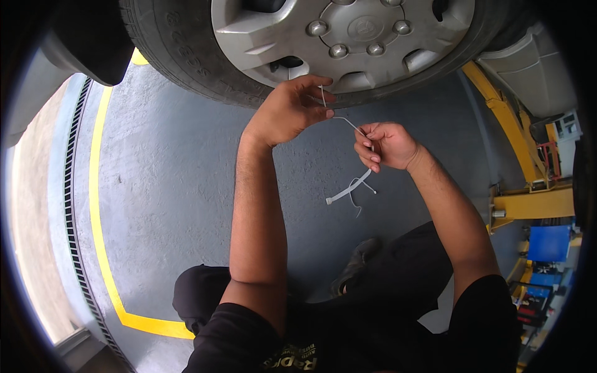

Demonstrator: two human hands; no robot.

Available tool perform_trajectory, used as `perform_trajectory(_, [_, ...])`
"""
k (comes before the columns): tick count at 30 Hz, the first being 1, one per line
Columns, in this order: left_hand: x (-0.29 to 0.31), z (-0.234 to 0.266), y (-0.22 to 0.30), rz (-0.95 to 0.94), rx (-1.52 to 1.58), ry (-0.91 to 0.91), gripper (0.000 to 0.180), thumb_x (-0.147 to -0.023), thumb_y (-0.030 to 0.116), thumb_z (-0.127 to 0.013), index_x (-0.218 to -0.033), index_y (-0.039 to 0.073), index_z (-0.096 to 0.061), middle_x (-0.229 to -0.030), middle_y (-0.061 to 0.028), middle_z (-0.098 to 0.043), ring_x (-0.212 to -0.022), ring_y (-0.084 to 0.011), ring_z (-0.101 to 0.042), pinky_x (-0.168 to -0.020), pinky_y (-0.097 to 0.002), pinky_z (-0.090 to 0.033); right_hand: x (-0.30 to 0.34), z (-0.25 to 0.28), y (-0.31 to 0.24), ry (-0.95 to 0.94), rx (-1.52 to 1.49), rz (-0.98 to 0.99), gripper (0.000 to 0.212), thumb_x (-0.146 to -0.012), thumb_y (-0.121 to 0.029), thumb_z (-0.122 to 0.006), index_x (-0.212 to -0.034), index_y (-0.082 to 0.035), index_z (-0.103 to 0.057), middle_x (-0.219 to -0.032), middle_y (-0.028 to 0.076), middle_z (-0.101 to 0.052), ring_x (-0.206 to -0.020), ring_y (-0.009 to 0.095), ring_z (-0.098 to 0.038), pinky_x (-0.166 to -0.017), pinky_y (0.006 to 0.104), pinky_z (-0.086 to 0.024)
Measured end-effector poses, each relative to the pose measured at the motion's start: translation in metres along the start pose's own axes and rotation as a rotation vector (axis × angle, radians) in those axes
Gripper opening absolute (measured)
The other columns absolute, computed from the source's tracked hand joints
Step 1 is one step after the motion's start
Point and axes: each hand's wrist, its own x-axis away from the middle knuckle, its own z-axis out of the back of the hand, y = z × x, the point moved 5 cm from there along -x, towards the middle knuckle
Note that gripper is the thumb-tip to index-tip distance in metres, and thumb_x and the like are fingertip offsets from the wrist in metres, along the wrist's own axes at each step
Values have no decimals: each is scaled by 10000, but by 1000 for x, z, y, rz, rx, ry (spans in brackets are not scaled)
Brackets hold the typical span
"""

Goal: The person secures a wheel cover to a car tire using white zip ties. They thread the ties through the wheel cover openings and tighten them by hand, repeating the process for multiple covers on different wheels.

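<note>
Just below a car wheel (261, 65) with a silver cover, both hands are raised over the grey floor. My left hand (289, 112) pinches a thin white cable tie (349, 122), which bends and runs across to the other hand. My right hand (388, 146) is closed on that strip's other part. Below its fingers hang more white cable ties (349, 188), a wider one with a square head and thinner ones beside it. How many the right fingers hold is partly hidden.
A yellow lift post and arm (535, 204) stand at the right, with blue equipment (548, 244) behind. Dark car bodywork frames the wheel. A yellow floor line (94, 186) and a drain grate (69, 205) run along the left. My bent knees are below.
</note>
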Motion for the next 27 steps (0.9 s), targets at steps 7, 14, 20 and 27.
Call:
perform_trajectory(7, [-2, -22, -15, 38, 344, -2, 254, -932, -52, -766, -1173, 4, -708, -1004, -85, -750, -954, -196, -764, -781, -317, -636, 17, -17, -24, 265, 464, 117, 383, -1120, -399, -491, -950, -73, -602, -703, 23, -576, -593, 119, -578, -596, 297, -511])
perform_trajectory(14, [-13, -42, -5, -68, 360, 209, 179, -922, -57, -777, -1068, -18, -681, -943, -85, -741, -871, -171, -760, -764, -303, -658, 10, -27, -35, 487, 452, 269, 307, -1127, -317, -546, -1055, -35, -644, -816, 7, -625, -693, 99, -610, -688, 276, -521])
perform_trajectory(20, [-11, -50, 13, -114, 11, 420, 268, -856, -66, -812, -1086, 32, -717, -1020, -65, -701, -933, -200, -725, -783, -338, -644, 11, -21, -34, 424, 470, 210, 344, -1135, -338, -510, -1009, -48, -645, -869, -15, -611, -717, 75, -545, -676, 241, -474])
perform_trajectory(27, [1, -79, 67, -521, -937, 428, 183, -808, 105, -829, -970, 190, -845, -1195, -26, -647, -1161, -230, -589, -996, -445, -441, 29, -4, -53, 280, 173, 302, 246, -1137, -231, -477, -1008, -55, -590, -794, -32, -465, -628, 43, -371, -568, 201, -352])
